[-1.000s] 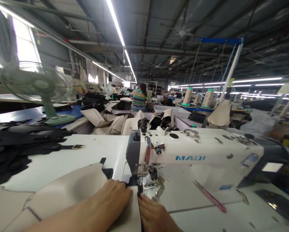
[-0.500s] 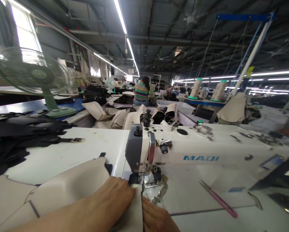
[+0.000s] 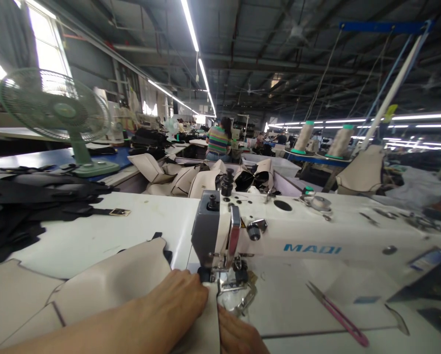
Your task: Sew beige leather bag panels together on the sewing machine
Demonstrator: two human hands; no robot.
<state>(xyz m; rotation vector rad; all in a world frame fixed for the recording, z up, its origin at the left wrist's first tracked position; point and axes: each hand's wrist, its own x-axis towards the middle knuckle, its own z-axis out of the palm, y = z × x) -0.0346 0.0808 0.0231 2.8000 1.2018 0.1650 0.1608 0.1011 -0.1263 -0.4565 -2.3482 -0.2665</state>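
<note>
Beige panel at the needle, the work judged to be part-way. A strip of smooth beige leather-like material (image 3: 210, 319) with a dark right-hand edge lies on the near side of a metal presser foot (image 3: 215, 277), its far end reaching that foot, on a white sewing machine with blue lettering (image 3: 316, 233). The left hand (image 3: 185, 295) lies over the strip just left of the foot, fingers bent and close together; from where I stand, I cannot tell whether it grips or only presses. The right hand (image 3: 238, 334) sits along the dark edge, fingers together and tips partly hidden; its hold cannot be told either.

Progress: the length on the near side suggests that some remains unsewn; stitches are too small to make out. On the left, a broad curved beige panel (image 3: 120, 275) shows dark lines between sections, suggesting joins already made; any link to the strip is hidden. Behind the machine, dark-edged beige pieces (image 3: 183, 181) lie heaped, whether finished or not being unclear. Pink-handled metal snips (image 3: 340, 317) rest apart from both hands; black straps (image 3: 39, 211) lie piled at far left.
</note>
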